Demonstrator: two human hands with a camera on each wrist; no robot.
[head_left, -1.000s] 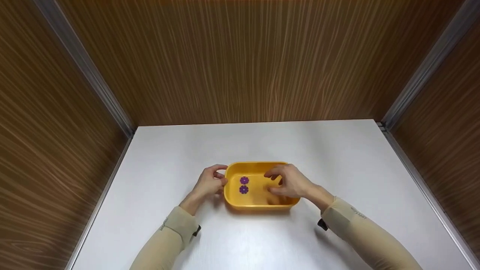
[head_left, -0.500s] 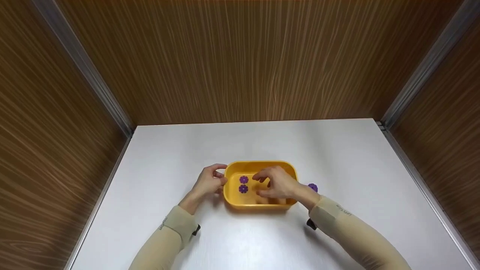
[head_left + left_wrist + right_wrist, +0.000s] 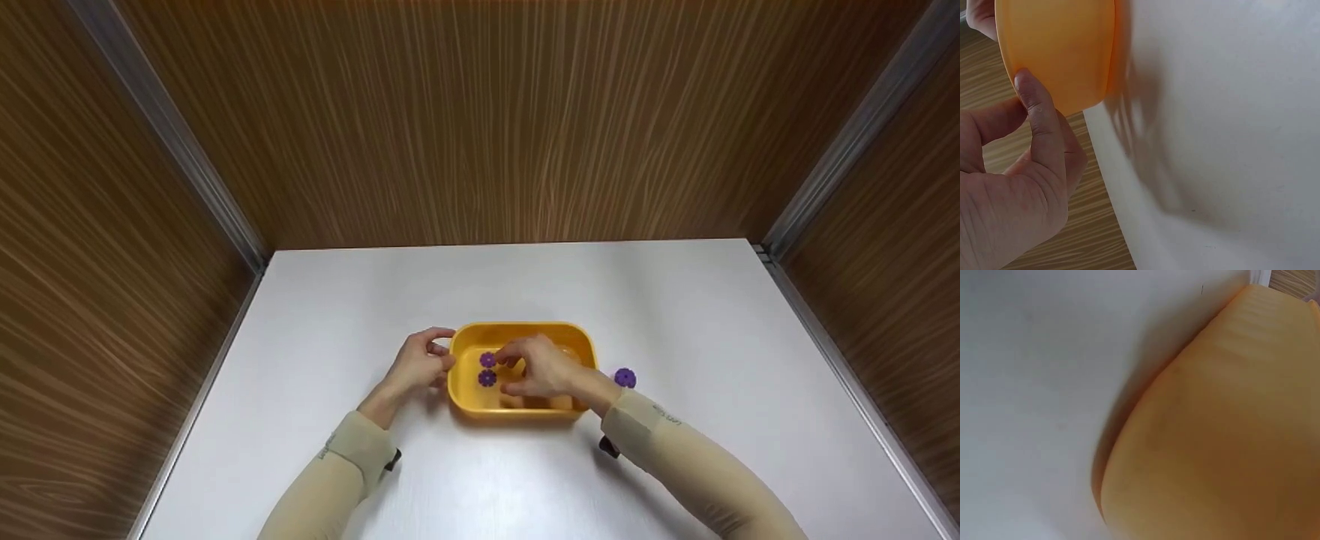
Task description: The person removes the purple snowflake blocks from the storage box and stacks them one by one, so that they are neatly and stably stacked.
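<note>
A yellow plastic basin [image 3: 525,414] stands on the white table. My left hand [image 3: 416,365] holds its left end; in the left wrist view, the left hand [image 3: 1033,152] has its fingertips at the rim of the basin [image 3: 1061,45]. Over the inside of the basin is my right hand [image 3: 544,367], fingers bent and spread apart with nothing visible between them. Its fingertips are close to a purple flower-shaped piece [image 3: 488,360]. A second purple flower-shaped piece [image 3: 487,378] lies just in front of that one. The right wrist view shows only the basin's outer wall [image 3: 1213,427], not the hand.
Another purple flower-shaped piece [image 3: 625,378] lies on the table right of the basin, beside the right forearm. Brown wood-grain panels [image 3: 495,127] stand behind the white table [image 3: 480,285] and along both sides.
My right hand has moved left inside the basin, toward the two purple pieces. The purple piece on the table has come into view beside the forearm. The left hand stays at the basin.
</note>
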